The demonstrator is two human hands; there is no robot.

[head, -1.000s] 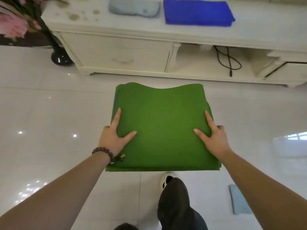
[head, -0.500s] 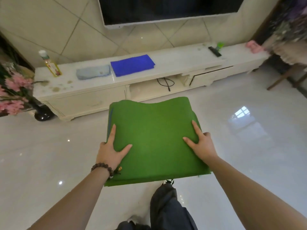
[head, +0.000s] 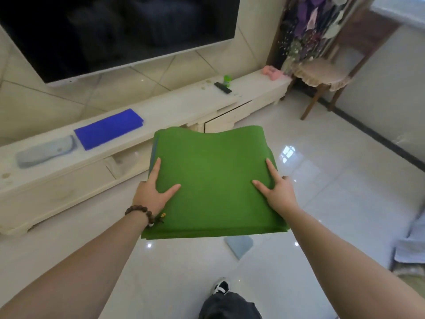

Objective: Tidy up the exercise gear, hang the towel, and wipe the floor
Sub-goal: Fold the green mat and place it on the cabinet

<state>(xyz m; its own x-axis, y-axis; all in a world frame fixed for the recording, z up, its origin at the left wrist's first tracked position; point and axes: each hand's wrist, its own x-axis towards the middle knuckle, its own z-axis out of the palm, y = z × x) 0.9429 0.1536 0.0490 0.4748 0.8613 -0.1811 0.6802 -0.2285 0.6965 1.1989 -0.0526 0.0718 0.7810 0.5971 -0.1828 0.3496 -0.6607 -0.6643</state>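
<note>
Gripping the folded green mat [head: 212, 178] mid-frame, your left hand [head: 150, 194] and right hand [head: 279, 194] clamp its sides. It hangs above the glossy floor [head: 333, 203].

We've got the folded green exercise mat [head: 213, 183] held up off the glossy floor [head: 333, 203], left hand [head: 151, 192] and right hand [head: 279, 194] gripping its sides, thumbs on top, blue towel [head: 109, 127] on the TV cabinet [head: 184, 104], pale blue cloth [head: 239, 245] on the floor
</note>
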